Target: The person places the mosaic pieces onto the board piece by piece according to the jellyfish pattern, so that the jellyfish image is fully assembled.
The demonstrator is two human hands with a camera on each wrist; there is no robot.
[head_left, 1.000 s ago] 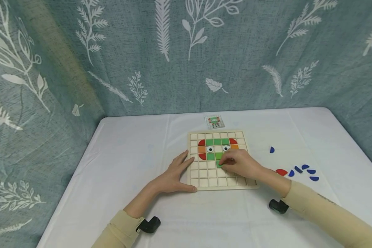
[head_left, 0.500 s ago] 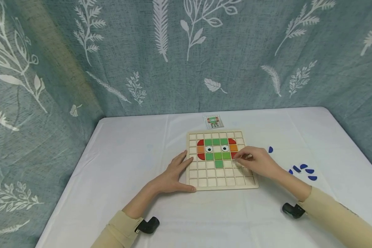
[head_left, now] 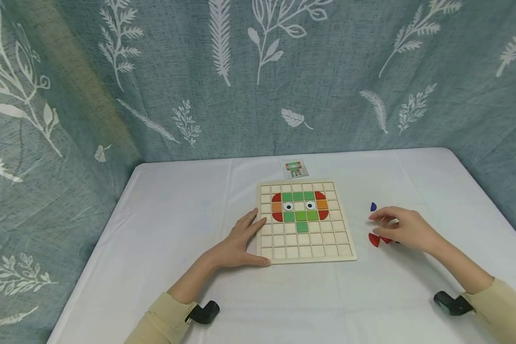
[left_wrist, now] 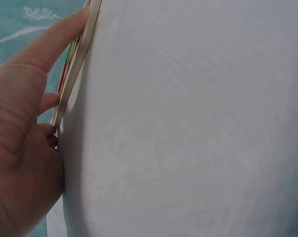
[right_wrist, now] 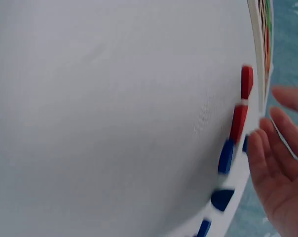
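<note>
A wooden grid board (head_left: 284, 252) lies on the white table, partly filled with green squares, orange squares, red quarter-rounds and two eye tiles. My left hand (head_left: 236, 246) rests at its left edge, fingers spread, thumb at the near corner. Right of the board, my right hand (head_left: 406, 229) is held over loose pieces, fingers loosely bent with a gap between thumb and fingertips. Two red quarter-round pieces (head_left: 373, 240) lie just under it. In the right wrist view, blue half-round pieces (right_wrist: 222, 199) lie below the palm; the hand hides most of them in the head view.
Behind the board lies a small pattern card (head_left: 294, 168) printed with a similar figure. A single blue piece (head_left: 373, 207) sits beyond the right fingertips. A patterned blue-green curtain (head_left: 241, 95) borders the table at the back and sides.
The right hand has left the board and moved right over the loose pieces. A green square and a red quarter-round it had covered now show on the board. The left hand stays put.
</note>
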